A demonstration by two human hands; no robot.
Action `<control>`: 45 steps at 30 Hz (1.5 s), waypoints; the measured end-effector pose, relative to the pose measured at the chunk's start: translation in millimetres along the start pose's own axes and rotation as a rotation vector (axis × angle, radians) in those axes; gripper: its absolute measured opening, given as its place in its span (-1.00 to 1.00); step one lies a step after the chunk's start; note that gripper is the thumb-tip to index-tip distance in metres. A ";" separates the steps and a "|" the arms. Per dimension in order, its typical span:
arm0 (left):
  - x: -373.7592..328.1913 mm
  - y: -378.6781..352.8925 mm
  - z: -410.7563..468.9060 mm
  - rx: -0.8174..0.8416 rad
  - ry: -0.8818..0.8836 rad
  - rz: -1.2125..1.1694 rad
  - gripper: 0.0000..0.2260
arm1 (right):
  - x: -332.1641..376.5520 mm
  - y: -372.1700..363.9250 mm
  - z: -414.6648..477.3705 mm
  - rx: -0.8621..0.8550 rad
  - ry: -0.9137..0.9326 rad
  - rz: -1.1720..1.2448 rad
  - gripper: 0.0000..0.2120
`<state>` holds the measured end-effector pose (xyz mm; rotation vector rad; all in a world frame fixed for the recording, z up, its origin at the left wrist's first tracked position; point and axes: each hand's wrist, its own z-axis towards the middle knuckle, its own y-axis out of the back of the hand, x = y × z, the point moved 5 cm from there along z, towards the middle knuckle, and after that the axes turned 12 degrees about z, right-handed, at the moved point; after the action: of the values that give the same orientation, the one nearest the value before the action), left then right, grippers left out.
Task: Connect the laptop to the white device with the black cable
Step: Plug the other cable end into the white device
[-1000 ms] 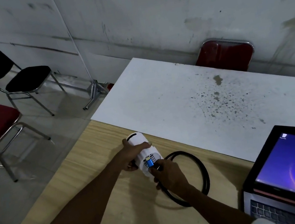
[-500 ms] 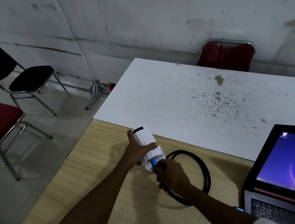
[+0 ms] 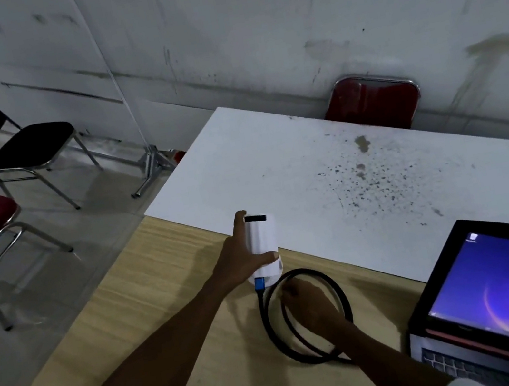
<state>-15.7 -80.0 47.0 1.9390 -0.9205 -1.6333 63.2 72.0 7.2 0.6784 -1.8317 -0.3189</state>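
The fingers (image 3: 241, 225) of the left hand (image 3: 240, 256) are grasping the white device (image 3: 263, 242), which is lying on the counter (image 3: 165, 310) at the edge of a white board (image 3: 275, 162). The right hand (image 3: 310, 305) is resting loosely curled inside the loop of the black cable (image 3: 343, 299); whether it is pinching the cable I cannot tell. The cable's blue plug (image 3: 259, 284) is sitting in the device's near end, and the open laptop (image 3: 503, 302) is standing to the right.
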 end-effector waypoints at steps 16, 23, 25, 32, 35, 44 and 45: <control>-37.0 -59.6 79.5 0.109 -0.087 0.105 0.01 | -89.2 45.5 -5.3 -0.016 -0.156 -0.351 -0.56; -33.0 -75.2 96.8 0.177 -0.016 0.047 0.13 | -89.6 48.9 -1.4 -0.033 -0.112 -0.322 -0.64; -30.9 -75.5 98.9 0.189 -0.012 0.046 0.15 | -88.9 48.6 -0.6 -0.038 -0.108 -0.320 -0.66; -22.7 -73.4 106.8 0.173 0.026 0.070 0.06 | -82.7 48.2 8.2 -0.090 -0.089 -0.229 -0.70; -17.9 -64.5 114.1 0.169 0.040 0.064 0.06 | -80.2 45.8 16.7 -0.068 -0.085 -0.211 -0.68; 16.7 -14.1 129.1 0.143 0.042 0.034 -0.05 | -67.4 38.2 32.1 -0.081 -0.086 -0.271 -0.65; 17.1 -14.3 128.8 0.142 0.039 0.030 -0.04 | -67.3 37.9 31.9 -0.088 -0.085 -0.282 -0.66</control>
<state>-136.9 -71.8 -1.1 2.0327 -1.0710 -1.5455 38.1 138.7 -36.5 0.8743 -1.7902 -0.6184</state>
